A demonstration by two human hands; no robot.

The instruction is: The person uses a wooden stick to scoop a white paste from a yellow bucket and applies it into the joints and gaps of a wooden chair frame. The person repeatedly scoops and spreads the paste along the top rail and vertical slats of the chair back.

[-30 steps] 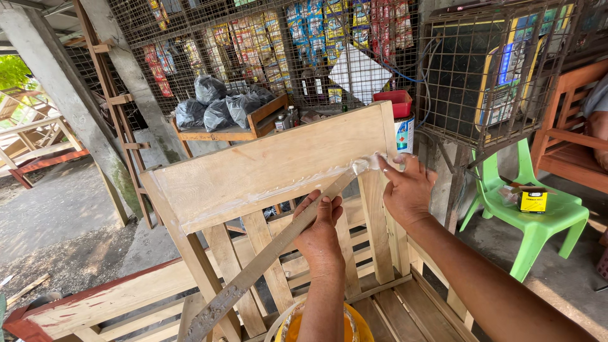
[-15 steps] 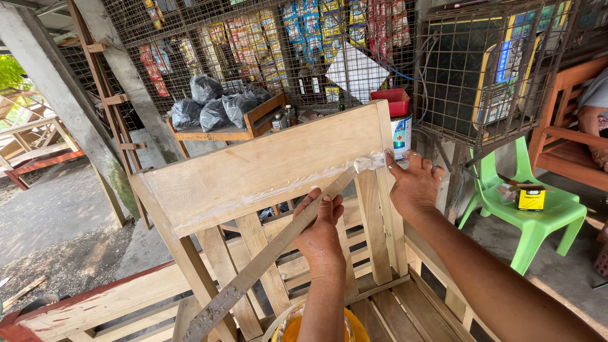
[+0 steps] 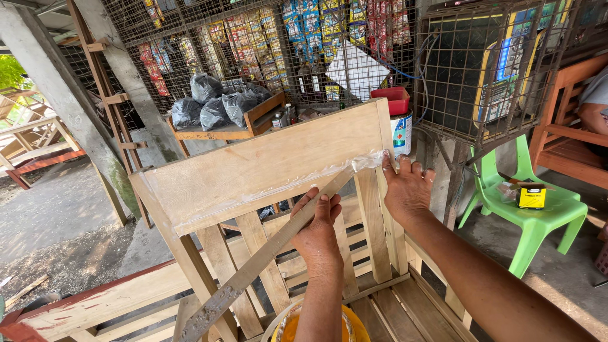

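the left hand (image 3: 320,231) is closed around a long flat wooden stick (image 3: 266,259), its upper tip pressed against the lower edge of the broad top board (image 3: 266,161) of an unfinished wooden bench frame (image 3: 373,234). the right hand (image 3: 408,190) rests half open, fingers spread, on the frame's upright post just beside the board's end; it grips nothing.

progress, as judged: a glossy whitish band of filler or glue (image 3: 278,193) runs along the board's lower edge from far left of the left hand to the corner at the right hand. coverage looks nearly full; it is still uneven and ridged, so smoothing appears to remain.

materials: pale raw timber, planed, with faint grain; vertical slats (image 3: 256,237) below the hands bare and unfinished. the stick is crusted with dried grey residue. a yellow pail (image 3: 354,323) sits directly beneath the left wrist.
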